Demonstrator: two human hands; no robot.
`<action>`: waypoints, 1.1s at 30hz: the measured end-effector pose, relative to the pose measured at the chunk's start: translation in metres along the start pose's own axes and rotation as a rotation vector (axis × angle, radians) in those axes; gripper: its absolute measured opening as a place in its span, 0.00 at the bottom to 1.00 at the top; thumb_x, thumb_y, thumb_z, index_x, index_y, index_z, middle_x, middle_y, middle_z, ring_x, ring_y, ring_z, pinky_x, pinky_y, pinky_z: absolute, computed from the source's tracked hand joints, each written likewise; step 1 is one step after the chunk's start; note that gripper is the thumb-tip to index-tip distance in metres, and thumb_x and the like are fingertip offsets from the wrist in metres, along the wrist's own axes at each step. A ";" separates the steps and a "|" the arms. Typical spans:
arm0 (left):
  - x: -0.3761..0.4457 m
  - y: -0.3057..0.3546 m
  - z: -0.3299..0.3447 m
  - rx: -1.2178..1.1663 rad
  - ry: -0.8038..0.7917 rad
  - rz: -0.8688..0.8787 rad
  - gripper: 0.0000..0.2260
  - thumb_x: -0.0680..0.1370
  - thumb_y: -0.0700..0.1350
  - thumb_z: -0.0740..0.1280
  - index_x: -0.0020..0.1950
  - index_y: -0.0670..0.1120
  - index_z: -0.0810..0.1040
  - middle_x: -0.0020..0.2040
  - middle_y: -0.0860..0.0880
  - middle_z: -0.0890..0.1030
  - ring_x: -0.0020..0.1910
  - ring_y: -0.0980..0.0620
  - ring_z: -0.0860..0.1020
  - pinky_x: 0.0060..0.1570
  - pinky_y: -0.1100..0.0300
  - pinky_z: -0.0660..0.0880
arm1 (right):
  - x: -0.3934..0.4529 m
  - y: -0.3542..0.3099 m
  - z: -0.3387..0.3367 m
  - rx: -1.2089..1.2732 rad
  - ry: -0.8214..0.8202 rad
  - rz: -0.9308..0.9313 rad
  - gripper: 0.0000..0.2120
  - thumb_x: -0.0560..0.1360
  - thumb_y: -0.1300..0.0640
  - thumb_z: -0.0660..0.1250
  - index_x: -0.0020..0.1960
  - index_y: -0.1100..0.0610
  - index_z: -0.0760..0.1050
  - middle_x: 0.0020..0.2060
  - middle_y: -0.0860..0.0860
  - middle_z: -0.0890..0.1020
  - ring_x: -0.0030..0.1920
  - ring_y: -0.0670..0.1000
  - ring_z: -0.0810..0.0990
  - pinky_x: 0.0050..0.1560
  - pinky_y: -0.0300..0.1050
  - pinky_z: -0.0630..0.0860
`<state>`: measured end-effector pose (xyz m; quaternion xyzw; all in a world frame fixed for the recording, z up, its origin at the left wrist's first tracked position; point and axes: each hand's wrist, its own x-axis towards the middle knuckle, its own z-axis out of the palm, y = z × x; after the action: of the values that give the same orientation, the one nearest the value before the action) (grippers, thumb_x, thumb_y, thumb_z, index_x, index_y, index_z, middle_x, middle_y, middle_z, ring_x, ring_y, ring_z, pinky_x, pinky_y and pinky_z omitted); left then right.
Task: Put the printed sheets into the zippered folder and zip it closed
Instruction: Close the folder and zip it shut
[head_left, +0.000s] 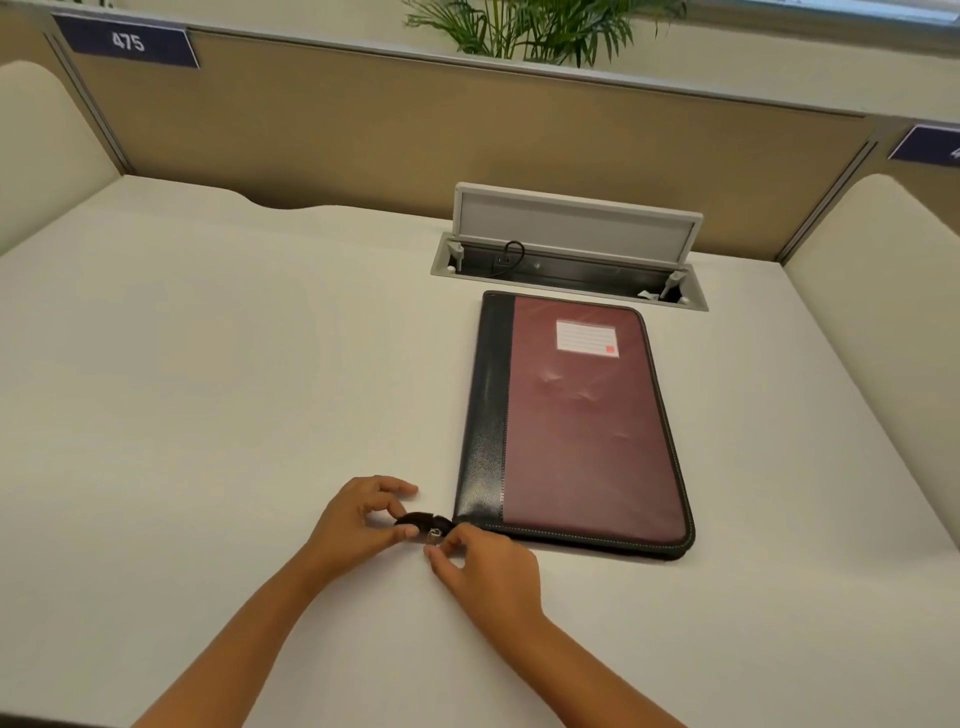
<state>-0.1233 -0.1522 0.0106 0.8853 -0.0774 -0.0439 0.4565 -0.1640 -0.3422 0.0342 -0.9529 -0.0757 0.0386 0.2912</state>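
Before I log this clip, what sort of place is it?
Probably an open-plan office or study hall with numbered desks: a white desk walled by a fabric partition, a number sign reading 475, and a flip-up outlet box set into the desktop. A plant stands behind the partition.

Maroon-and-black folder (582, 426), white table (208, 389)

A white desk (208, 364) with an open cable hatch (571, 244), tan partition (363, 130) behind, green plant (535, 31) above
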 end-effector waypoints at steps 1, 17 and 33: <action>0.000 0.001 0.000 -0.022 0.005 -0.007 0.16 0.59 0.63 0.68 0.38 0.54 0.79 0.54 0.74 0.74 0.55 0.66 0.70 0.50 0.77 0.63 | 0.001 -0.002 -0.001 -0.005 -0.018 0.024 0.16 0.72 0.39 0.61 0.47 0.49 0.77 0.45 0.45 0.84 0.46 0.47 0.81 0.38 0.40 0.66; -0.005 0.011 -0.004 -0.082 -0.094 -0.014 0.18 0.60 0.64 0.67 0.42 0.56 0.81 0.53 0.68 0.76 0.54 0.65 0.70 0.51 0.72 0.64 | 0.000 -0.011 -0.009 0.048 -0.074 0.136 0.11 0.72 0.45 0.62 0.48 0.49 0.77 0.45 0.45 0.83 0.46 0.46 0.80 0.32 0.31 0.60; -0.007 0.000 0.002 -0.010 -0.085 0.067 0.12 0.63 0.70 0.63 0.44 0.73 0.76 0.55 0.70 0.74 0.56 0.61 0.70 0.54 0.69 0.65 | -0.003 -0.010 -0.005 0.062 -0.067 0.149 0.10 0.71 0.45 0.61 0.47 0.49 0.76 0.34 0.40 0.77 0.41 0.43 0.76 0.34 0.32 0.62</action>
<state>-0.1304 -0.1524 0.0098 0.8773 -0.1259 -0.0664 0.4584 -0.1679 -0.3370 0.0439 -0.9445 -0.0129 0.0944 0.3144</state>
